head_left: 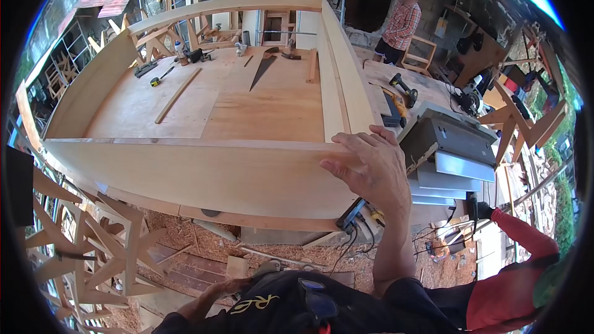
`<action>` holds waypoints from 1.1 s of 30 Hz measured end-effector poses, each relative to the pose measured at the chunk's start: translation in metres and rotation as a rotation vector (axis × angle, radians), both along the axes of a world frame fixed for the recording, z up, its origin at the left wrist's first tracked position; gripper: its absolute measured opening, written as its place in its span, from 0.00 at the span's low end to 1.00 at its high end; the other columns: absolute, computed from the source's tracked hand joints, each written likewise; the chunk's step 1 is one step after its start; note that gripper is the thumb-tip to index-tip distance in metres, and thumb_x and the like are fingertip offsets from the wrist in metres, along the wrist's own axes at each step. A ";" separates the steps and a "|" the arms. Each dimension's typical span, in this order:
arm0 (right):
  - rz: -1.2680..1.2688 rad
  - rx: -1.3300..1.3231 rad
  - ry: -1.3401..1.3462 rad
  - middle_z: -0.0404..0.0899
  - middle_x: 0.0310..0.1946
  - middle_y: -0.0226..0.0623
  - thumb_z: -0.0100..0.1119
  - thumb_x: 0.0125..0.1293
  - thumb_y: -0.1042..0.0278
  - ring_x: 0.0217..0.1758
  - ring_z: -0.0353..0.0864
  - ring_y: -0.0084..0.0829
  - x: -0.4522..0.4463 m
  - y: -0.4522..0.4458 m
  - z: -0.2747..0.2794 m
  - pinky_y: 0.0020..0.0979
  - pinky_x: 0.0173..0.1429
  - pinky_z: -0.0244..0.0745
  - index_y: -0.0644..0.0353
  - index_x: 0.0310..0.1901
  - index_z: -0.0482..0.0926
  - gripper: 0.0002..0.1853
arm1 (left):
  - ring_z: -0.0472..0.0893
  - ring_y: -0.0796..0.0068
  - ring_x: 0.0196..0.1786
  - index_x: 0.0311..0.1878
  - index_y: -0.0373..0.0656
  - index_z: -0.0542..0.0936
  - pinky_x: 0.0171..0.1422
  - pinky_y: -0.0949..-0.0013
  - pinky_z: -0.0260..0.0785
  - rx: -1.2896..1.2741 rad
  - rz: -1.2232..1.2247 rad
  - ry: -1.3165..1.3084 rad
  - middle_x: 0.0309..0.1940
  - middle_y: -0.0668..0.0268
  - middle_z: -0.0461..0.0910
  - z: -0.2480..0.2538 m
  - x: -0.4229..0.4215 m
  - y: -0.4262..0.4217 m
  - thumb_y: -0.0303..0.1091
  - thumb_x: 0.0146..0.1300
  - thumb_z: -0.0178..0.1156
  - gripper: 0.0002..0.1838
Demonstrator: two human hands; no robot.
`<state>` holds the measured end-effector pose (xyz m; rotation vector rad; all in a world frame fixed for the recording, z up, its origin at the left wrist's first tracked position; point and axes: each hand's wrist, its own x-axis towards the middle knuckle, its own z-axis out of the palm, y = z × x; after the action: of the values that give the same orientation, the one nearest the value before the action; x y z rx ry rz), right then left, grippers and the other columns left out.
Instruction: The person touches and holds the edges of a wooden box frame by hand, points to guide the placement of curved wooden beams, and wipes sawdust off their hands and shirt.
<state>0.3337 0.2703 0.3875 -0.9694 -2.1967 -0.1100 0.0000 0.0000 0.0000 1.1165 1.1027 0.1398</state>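
Observation:
A large rectangular frame of pale wooden boards [204, 167] stands on edge on a plywood worktop [266, 108]. At its near right corner, my right hand [373, 164] grips the top of the front board, thumb on the near face and fingers over the edge. My left hand [234, 286] is low beside my body, near my dark shirt; its fingers are hard to make out. Inside the frame lie a handsaw [262, 73], a loose wooden strip [178, 95], a yellow tape measure [155, 82] and a hammer [291, 53].
Right of the frame are a cordless drill [404, 89], a circular saw [468, 99] and a grey machine [450, 139]. A co-worker's red sleeve [526, 235] and black glove [481, 210] are close on my right. Another person [401, 25] stands behind. Wooden trestles [127, 253] and shavings are at lower left.

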 end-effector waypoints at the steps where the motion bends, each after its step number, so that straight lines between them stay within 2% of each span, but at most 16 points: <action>1: -0.008 -0.030 -0.001 0.89 0.38 0.41 0.75 0.56 0.44 0.47 0.87 0.38 0.000 0.000 0.001 0.43 0.72 0.67 0.56 0.47 0.86 0.26 | 0.72 0.63 0.73 0.80 0.51 0.62 0.69 0.48 0.70 -0.019 0.019 0.046 0.74 0.61 0.69 0.001 0.001 -0.002 0.55 0.74 0.53 0.35; 3: -0.007 -0.046 0.005 0.89 0.39 0.41 0.75 0.55 0.43 0.49 0.87 0.37 0.000 0.001 0.000 0.42 0.73 0.65 0.56 0.48 0.87 0.27 | 0.75 0.62 0.70 0.79 0.50 0.64 0.62 0.51 0.79 -0.100 0.115 0.002 0.71 0.61 0.73 -0.025 -0.008 -0.008 0.56 0.74 0.53 0.36; 5: 0.011 -0.029 0.009 0.89 0.38 0.41 0.75 0.55 0.44 0.48 0.87 0.37 0.001 0.002 0.000 0.42 0.72 0.66 0.56 0.48 0.86 0.26 | 0.79 0.58 0.66 0.78 0.50 0.66 0.61 0.54 0.80 -0.235 0.271 -0.188 0.67 0.61 0.77 -0.088 -0.021 -0.021 0.58 0.73 0.53 0.36; 6: 0.008 -0.023 0.009 0.89 0.38 0.40 0.75 0.55 0.44 0.47 0.87 0.37 0.001 0.002 0.000 0.42 0.72 0.67 0.57 0.47 0.86 0.26 | 0.79 0.57 0.65 0.76 0.49 0.68 0.61 0.55 0.80 -0.244 0.187 -0.028 0.65 0.60 0.79 -0.076 -0.018 -0.017 0.58 0.72 0.55 0.36; 8: 0.006 -0.011 0.009 0.89 0.38 0.40 0.75 0.55 0.44 0.46 0.87 0.38 0.001 0.000 -0.001 0.42 0.71 0.67 0.57 0.47 0.86 0.26 | 0.81 0.56 0.63 0.74 0.48 0.71 0.62 0.57 0.79 -0.258 0.021 0.292 0.61 0.57 0.82 0.015 0.005 0.018 0.58 0.70 0.58 0.35; 11: -0.001 0.004 0.002 0.89 0.38 0.40 0.75 0.55 0.44 0.45 0.87 0.38 0.000 -0.001 0.000 0.42 0.70 0.68 0.57 0.47 0.86 0.26 | 0.82 0.61 0.63 0.72 0.56 0.76 0.64 0.62 0.76 0.012 -0.150 0.595 0.64 0.60 0.81 0.086 0.019 0.064 0.46 0.69 0.66 0.28; 13: 0.019 0.060 0.004 0.88 0.36 0.40 0.74 0.57 0.45 0.43 0.87 0.40 0.000 0.002 -0.002 0.44 0.69 0.69 0.58 0.45 0.85 0.25 | 0.86 0.62 0.53 0.67 0.54 0.80 0.56 0.65 0.79 0.357 -0.065 0.494 0.58 0.57 0.84 0.142 0.023 0.091 0.49 0.66 0.68 0.27; 15: 0.035 0.065 0.010 0.88 0.35 0.40 0.74 0.58 0.45 0.42 0.87 0.40 0.001 0.002 -0.004 0.45 0.68 0.70 0.59 0.45 0.85 0.24 | 0.87 0.66 0.43 0.63 0.45 0.82 0.48 0.66 0.79 0.512 0.049 0.322 0.47 0.57 0.88 0.228 0.033 0.118 0.46 0.64 0.71 0.27; 18: 0.046 0.020 0.043 0.88 0.36 0.39 0.75 0.57 0.46 0.42 0.87 0.40 0.002 0.000 -0.005 0.44 0.68 0.70 0.58 0.45 0.85 0.25 | 0.85 0.69 0.35 0.57 0.42 0.85 0.39 0.67 0.75 0.813 0.059 -0.270 0.37 0.59 0.87 0.341 0.039 0.127 0.41 0.57 0.78 0.26; 21: 0.032 0.039 0.047 0.89 0.37 0.39 0.77 0.54 0.46 0.43 0.87 0.40 0.007 0.004 -0.005 0.42 0.68 0.70 0.57 0.46 0.86 0.25 | 0.84 0.68 0.28 0.52 0.43 0.87 0.32 0.68 0.74 1.187 -0.187 -0.908 0.32 0.57 0.86 0.403 0.059 0.135 0.33 0.60 0.75 0.17; 22: 0.033 0.033 0.043 0.89 0.37 0.39 0.77 0.54 0.46 0.43 0.87 0.40 0.006 0.003 -0.006 0.41 0.67 0.70 0.57 0.46 0.86 0.25 | 0.84 0.68 0.28 0.51 0.43 0.86 0.31 0.69 0.73 1.255 -0.327 -1.005 0.32 0.57 0.86 0.427 0.070 0.136 0.36 0.60 0.76 0.17; 24: 0.040 0.034 0.043 0.89 0.37 0.39 0.77 0.54 0.45 0.43 0.87 0.41 0.003 0.004 -0.006 0.41 0.67 0.70 0.57 0.46 0.87 0.25 | 0.82 0.69 0.26 0.57 0.56 0.81 0.29 0.70 0.71 1.345 -0.528 -1.101 0.31 0.58 0.85 0.458 0.083 0.129 0.38 0.64 0.72 0.19; 26: 0.032 0.036 0.037 0.88 0.37 0.40 0.77 0.54 0.45 0.44 0.87 0.42 0.006 0.004 -0.006 0.41 0.67 0.70 0.57 0.46 0.87 0.26 | 0.75 0.72 0.22 0.72 0.82 0.71 0.24 0.71 0.68 1.385 -0.642 -1.127 0.28 0.60 0.82 0.471 0.090 0.121 0.37 0.71 0.64 0.31; 30: -0.010 -0.040 0.006 0.88 0.38 0.40 0.77 0.54 0.43 0.47 0.85 0.46 0.006 0.001 -0.003 0.42 0.68 0.70 0.58 0.48 0.86 0.28 | 0.72 0.75 0.21 0.69 0.86 0.74 0.22 0.71 0.64 1.512 -0.793 -1.164 0.28 0.63 0.81 0.488 0.097 0.125 0.31 0.69 0.66 0.33; 32: -0.042 -0.128 -0.074 0.88 0.43 0.39 0.77 0.54 0.42 0.52 0.85 0.45 0.007 -0.001 0.004 0.43 0.70 0.69 0.57 0.56 0.83 0.34 | 0.77 0.72 0.24 0.62 0.69 0.79 0.27 0.70 0.68 1.563 -0.744 -1.159 0.30 0.61 0.83 0.485 0.085 0.134 0.36 0.65 0.70 0.24; 33: 0.036 -0.220 0.095 0.86 0.47 0.44 0.76 0.56 0.43 0.56 0.84 0.45 0.008 -0.001 0.006 0.43 0.70 0.69 0.59 0.61 0.77 0.37 | 0.79 0.71 0.25 0.59 0.60 0.81 0.29 0.70 0.70 1.585 -0.726 -1.156 0.31 0.60 0.84 0.483 0.075 0.141 0.38 0.63 0.73 0.21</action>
<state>0.3419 0.2690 0.3937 -1.0313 -2.1694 0.1950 0.0751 0.1409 0.4826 2.2338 -0.7530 1.0326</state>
